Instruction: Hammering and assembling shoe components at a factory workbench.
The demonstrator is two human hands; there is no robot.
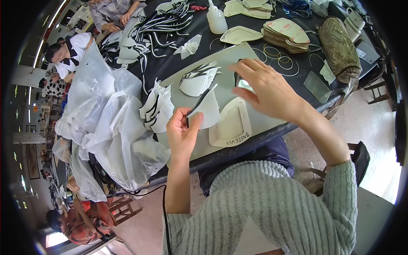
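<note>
My left hand (185,129) pinches a white fan-shaped piece (207,112) with a scalloped side and a black strip along one edge. Spread above the board, my right hand (263,89) has its thumb apart from its slightly blurred fingers. Partly hidden behind them is a small dark-rimmed, shiny thing (237,79) whose kind I cannot make out. A cream template (244,120) with a cut-out middle lies just below, on the grey board (265,119). Similar white pieces with black strips form one pile (195,83) beyond my left hand and another pile (159,108) to its left.
Crumpled clear plastic sheeting (110,123) covers the table's left side. At the back stand a white squeeze bottle (217,21), a stack of cream pieces (285,35) and a heap of black-and-white strips (163,25). A patterned roll (339,49) lies at right. Another person's hands (119,23) work at far left.
</note>
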